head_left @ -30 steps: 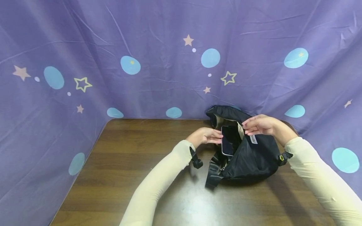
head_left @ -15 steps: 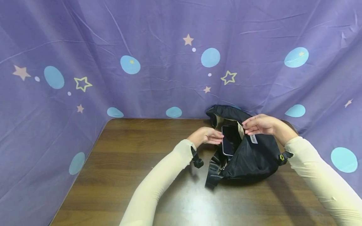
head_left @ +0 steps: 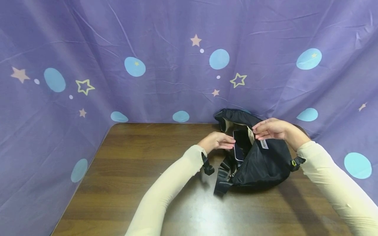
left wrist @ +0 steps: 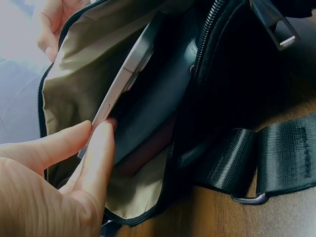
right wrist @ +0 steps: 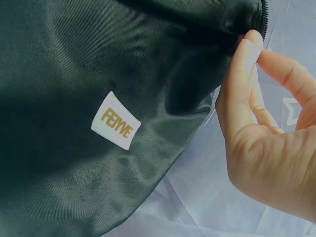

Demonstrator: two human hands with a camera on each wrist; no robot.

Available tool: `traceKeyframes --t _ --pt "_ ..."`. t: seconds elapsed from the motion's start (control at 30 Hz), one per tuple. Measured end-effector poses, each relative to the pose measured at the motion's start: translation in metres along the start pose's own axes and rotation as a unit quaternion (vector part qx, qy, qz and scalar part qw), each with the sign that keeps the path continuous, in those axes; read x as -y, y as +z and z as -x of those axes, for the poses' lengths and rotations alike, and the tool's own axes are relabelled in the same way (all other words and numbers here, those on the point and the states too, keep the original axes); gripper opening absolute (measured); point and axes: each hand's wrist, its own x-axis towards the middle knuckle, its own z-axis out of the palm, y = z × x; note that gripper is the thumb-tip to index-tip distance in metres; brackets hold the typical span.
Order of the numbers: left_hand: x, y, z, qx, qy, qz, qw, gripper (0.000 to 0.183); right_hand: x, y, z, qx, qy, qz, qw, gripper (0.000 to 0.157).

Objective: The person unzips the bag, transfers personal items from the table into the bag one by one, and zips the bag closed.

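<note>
A black zippered bag [head_left: 265, 164] with a beige lining and a white label [right wrist: 116, 121] lies at the right of the table, its mouth spread wide. My left hand [head_left: 220, 141] pinches a smartphone [head_left: 242, 144] by its long edge between thumb and fingers. The phone is partly inside the bag's mouth, dark screen toward my right hand. In the left wrist view a dark flat item [left wrist: 153, 108] lies in the bag behind the phone [left wrist: 118, 84]. My right hand [head_left: 271, 129] pinches the zippered edge of the opening and holds it up.
The brown wooden table [head_left: 141, 170] extends left and toward me. A purple curtain [head_left: 165, 65] with stars and blue ovals hangs close behind it. The bag's black strap [head_left: 221, 182] lies on the table at the bag's front left.
My left hand and the phone have shifted slightly right, further into the bag's mouth. The right hand keeps its grip on the bag's edge.
</note>
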Motion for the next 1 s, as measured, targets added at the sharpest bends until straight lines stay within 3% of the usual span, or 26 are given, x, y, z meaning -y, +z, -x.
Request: traceKeyframes --t 0.03,0.13,0.33,0.37,0.4,0.43,0.57,0.67,0.77,0.87,0.9,1.0 --pt "0.000 -0.001 -0.004 0.003 0.002 0.001 1.0000 0.032 0.000 0.000 0.000 -0.001 0.000 0.001 1.000 0.029" --pt "-0.004 0.009 0.015 -0.005 0.010 0.004 0.9999 0.029 0.001 0.000 0.000 -0.003 0.002 0.003 1.000 0.029" --pt "0.001 0.004 -0.019 0.006 0.011 0.018 0.9998 0.030 0.002 0.000 0.000 -0.002 0.001 0.007 1.000 0.028" --pt "0.000 0.006 -0.010 0.006 0.009 0.019 0.9998 0.030 0.002 0.000 0.000 -0.001 0.001 0.008 1.000 0.028" --pt "-0.005 0.014 0.016 0.003 0.012 0.019 0.9997 0.028 0.002 0.000 -0.001 -0.001 0.001 0.009 1.000 0.028" --pt "-0.011 0.022 0.044 0.000 0.015 0.019 0.9997 0.026 0.002 0.001 -0.001 -0.001 0.001 0.008 1.000 0.028" --pt "-0.035 0.069 0.186 -0.048 0.032 -0.003 0.9983 0.020 0.002 0.001 -0.002 -0.001 0.002 0.006 1.000 0.029" --pt "-0.047 0.090 0.254 -0.061 0.038 -0.015 0.9973 0.026 0.001 0.001 -0.003 -0.001 0.001 0.004 1.000 0.029" --pt "-0.049 0.095 0.273 -0.058 0.039 -0.015 0.9975 0.031 0.000 0.001 -0.004 0.000 0.000 0.001 1.000 0.029" --pt "-0.046 0.093 0.264 -0.065 0.045 -0.016 0.9967 0.029 -0.001 0.002 -0.004 0.000 0.000 0.001 1.000 0.029" --pt "-0.043 0.088 0.249 -0.055 0.050 -0.010 0.9972 0.027 -0.001 0.002 -0.004 0.000 0.000 0.001 1.000 0.030" --pt "-0.041 0.087 0.239 -0.055 0.055 -0.007 0.9969 0.024 -0.001 0.003 -0.004 0.001 0.000 0.001 1.000 0.031"
